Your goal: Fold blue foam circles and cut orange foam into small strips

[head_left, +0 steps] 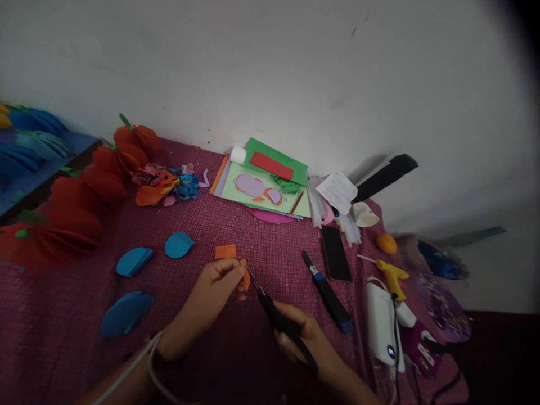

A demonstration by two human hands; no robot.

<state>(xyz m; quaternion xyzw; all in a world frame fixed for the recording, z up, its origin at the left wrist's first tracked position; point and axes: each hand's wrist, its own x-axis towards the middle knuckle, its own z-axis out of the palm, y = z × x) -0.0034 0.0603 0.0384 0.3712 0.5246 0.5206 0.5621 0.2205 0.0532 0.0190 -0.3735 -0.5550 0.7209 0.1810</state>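
Note:
My left hand (214, 292) pinches a small orange paper piece (245, 277) over the red checked cloth (270, 264). My right hand (301, 334) grips black scissors (270, 306), whose blades meet the orange piece at its upper edge. A second orange paper scrap (225, 251) lies flat just beyond my left hand. Three blue folded paper shapes (179, 244) (134, 261) (125, 312) lie to the left of my hands.
Red paper pumpkins (105, 174) line the left edge. A scrap pile (166, 185) and coloured paper sheets (264, 183) sit by the wall. To the right lie a phone (336, 253), a black-and-blue cutter (329, 292), a yellow glue gun (392, 275) and a white power bank (382, 323).

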